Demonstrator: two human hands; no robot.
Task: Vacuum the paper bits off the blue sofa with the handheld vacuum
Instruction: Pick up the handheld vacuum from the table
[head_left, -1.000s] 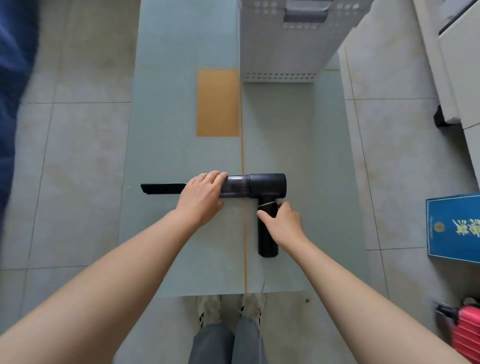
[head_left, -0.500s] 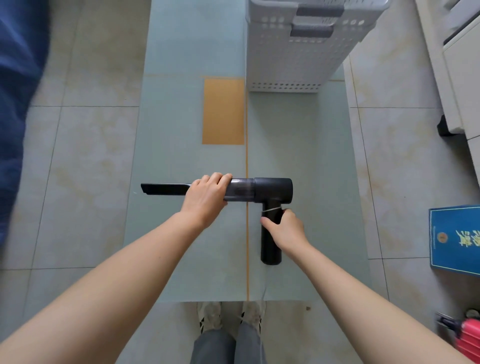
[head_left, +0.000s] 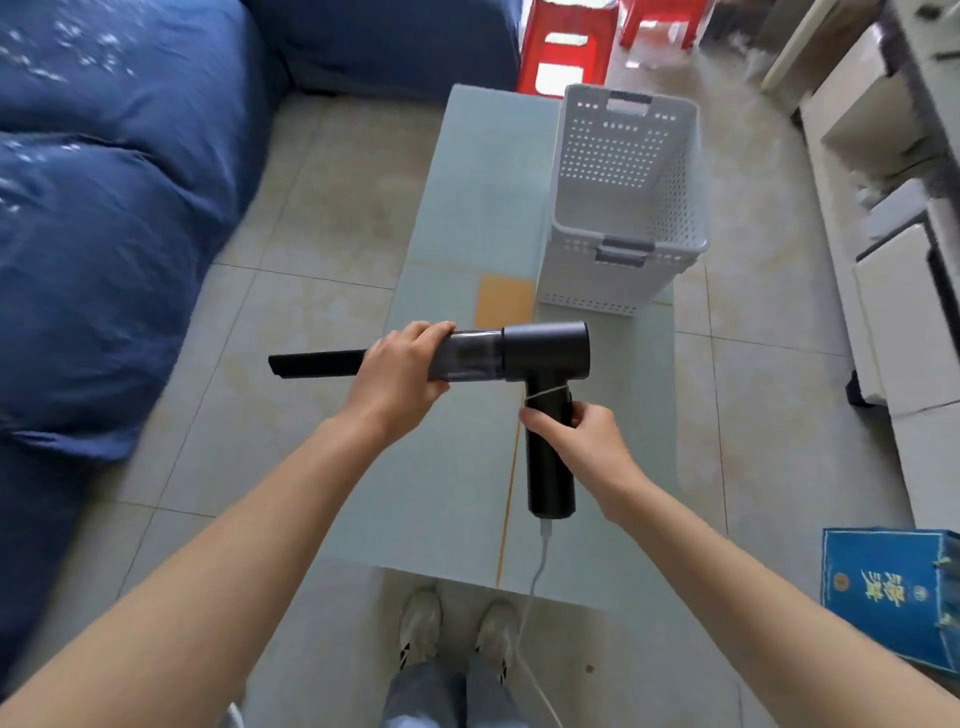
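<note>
A black handheld vacuum (head_left: 545, 351) is held above the green glass table (head_left: 467, 218), its long nozzle pointing left. My left hand (head_left: 400, 371) wraps the barrel where the nozzle joins the clear dust cup. My right hand (head_left: 576, 436) grips the upright handle below the body. A white cord (head_left: 535, 577) hangs from the handle's base. The blue sofa (head_left: 104, 208) fills the left side, with white paper bits (head_left: 67, 36) scattered on its far cushion.
A white perforated basket (head_left: 623, 197) stands on the table's far right. Red plastic stools (head_left: 563, 47) sit beyond the table. White cabinets (head_left: 893, 260) line the right wall, and a blue box (head_left: 888, 592) lies on the tiled floor at right. My shoes show below.
The view has tilted up, bringing the sofa, the stools and the whole basket into sight. The vacuum is raised off the table with both hands still on it.
</note>
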